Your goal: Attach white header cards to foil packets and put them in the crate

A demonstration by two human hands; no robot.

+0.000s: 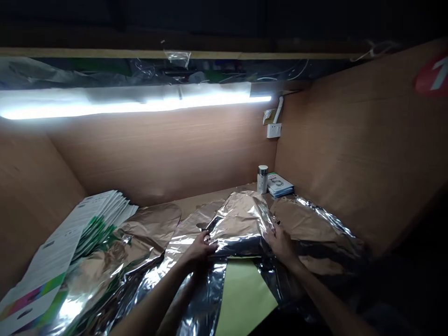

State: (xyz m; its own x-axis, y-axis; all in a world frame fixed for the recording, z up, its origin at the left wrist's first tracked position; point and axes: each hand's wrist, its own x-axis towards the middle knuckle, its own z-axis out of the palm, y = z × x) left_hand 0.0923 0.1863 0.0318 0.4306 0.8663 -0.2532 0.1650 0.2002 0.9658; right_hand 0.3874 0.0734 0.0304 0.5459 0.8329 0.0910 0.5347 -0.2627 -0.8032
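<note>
A crumpled silver foil sheet (238, 224) lies folded over in a raised hump in front of me. My left hand (200, 249) pinches its near folded edge, and my right hand (282, 245) grips the same fold further along. Between my forearms, a pale green card (243, 298) shows beneath the foil. More loose foil sheets (317, 224) spread to the right, and another (150, 233) lies to the left, both with a copper-toned side showing.
A stack of printed white-and-green sheets (70, 242) lies at the left. A metal-capped bottle (262, 179) and a small stack of booklets (280, 184) stand at the back. Brown board walls (164, 154) enclose the bench, with a bright light strip (133, 105) and wall socket (274, 130) above.
</note>
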